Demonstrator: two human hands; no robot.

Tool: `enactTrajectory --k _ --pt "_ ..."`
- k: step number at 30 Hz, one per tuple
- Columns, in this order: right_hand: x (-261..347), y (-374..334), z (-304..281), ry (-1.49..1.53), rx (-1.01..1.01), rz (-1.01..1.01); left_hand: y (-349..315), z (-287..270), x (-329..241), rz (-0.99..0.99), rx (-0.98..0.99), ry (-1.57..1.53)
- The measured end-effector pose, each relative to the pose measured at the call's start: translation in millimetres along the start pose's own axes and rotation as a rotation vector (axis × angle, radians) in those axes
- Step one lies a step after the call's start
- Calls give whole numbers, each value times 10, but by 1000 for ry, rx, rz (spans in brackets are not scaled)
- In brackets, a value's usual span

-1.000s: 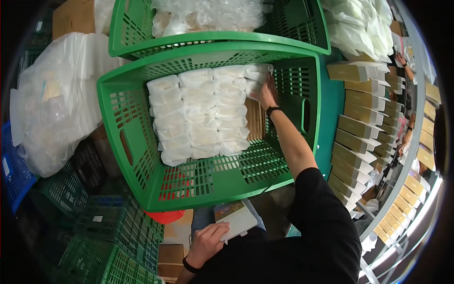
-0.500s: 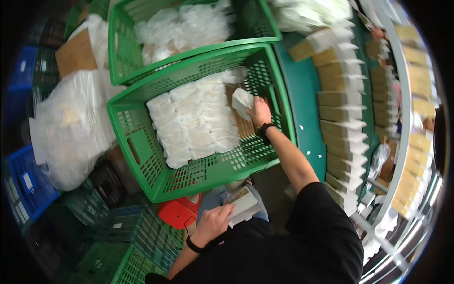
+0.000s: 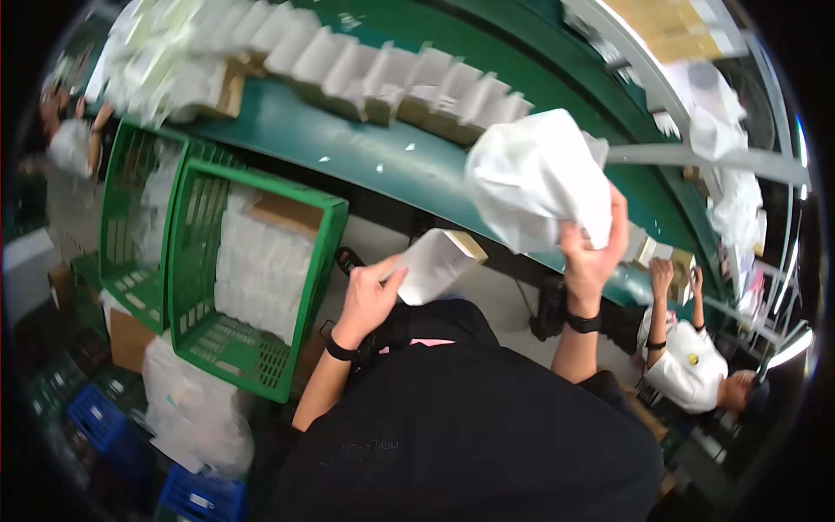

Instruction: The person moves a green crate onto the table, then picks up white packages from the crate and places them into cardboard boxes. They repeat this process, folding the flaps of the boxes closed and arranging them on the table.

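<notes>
My left hand (image 3: 369, 304) is closed on the edge of a small open carton (image 3: 431, 270), white inside with a tan outer side, tilted in front of my waist. Raised over the edge of the green bench, my right hand (image 3: 595, 248) grips a crumpled white wrapped packet (image 3: 532, 181) from below, thumb on its near side. What the wrapping holds is hidden. The packet and the carton are apart. To the left, similar white packets (image 3: 257, 265) lie in rows inside a green crate (image 3: 287, 374).
A row of upright open cartons (image 3: 383, 78) stands along the green bench (image 3: 348, 161). White bags (image 3: 148, 65) are heaped at its left end. Another green crate (image 3: 122, 248) adjoins the first. A person in white (image 3: 691, 365) works at right. A metal bar (image 3: 687, 157) crosses above.
The view has swung right, from the crate toward the bench. My right hand has lifted the packet out of the crate and up to the right. My left hand still holds the carton.
</notes>
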State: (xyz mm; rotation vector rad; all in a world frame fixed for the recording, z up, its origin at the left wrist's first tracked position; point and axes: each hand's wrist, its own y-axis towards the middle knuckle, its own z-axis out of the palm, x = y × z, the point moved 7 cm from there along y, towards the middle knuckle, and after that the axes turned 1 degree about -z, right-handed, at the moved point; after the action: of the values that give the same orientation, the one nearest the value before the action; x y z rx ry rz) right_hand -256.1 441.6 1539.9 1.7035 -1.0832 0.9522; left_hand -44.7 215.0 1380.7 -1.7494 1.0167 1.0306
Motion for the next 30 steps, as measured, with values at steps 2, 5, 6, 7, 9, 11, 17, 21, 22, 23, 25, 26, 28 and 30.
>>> enactTrajectory --k 2,5,6,7,9,11,17,21,22,23,25,26,28,30 --pt "-266 142 -663 69 -107 68 354 199 -177 -41 3 95" --pt "-666 70 -1117 -27 130 158 730 577 -439 190 -151 201" --pt "-821 -54 -1112 7 159 213 824 703 -500 303 -238 237" --pt "-981 -188 -973 42 193 267 933 853 -477 318 -228 252" --pt "-1300 -411 -615 154 147 358 1068 1127 -345 317 -176 312" --pt "-1604 -513 -297 225 72 387 1125 1253 -247 311 -127 348" --pt "-1758 -227 -30 -44 199 316 1370 1419 112 71 139 365" --pt "-1591 3 212 -265 400 319 1440 1339 29 91 119 231" --pt "-1543 81 296 -369 457 370 1479 1307 -16 119 86 161" --pt "-1489 124 371 -473 518 418 1517 1297 1 113 83 145" --pt "-1265 246 498 -542 556 375 1612 1254 -29 212 51 64" --pt "-1159 299 572 -596 583 330 1624 1221 -53 264 33 26" --pt "-1081 317 682 -658 617 278 1566 1202 2 220 -5 29" --pt "-1163 258 626 -661 616 331 1525 1157 65 137 -59 54"
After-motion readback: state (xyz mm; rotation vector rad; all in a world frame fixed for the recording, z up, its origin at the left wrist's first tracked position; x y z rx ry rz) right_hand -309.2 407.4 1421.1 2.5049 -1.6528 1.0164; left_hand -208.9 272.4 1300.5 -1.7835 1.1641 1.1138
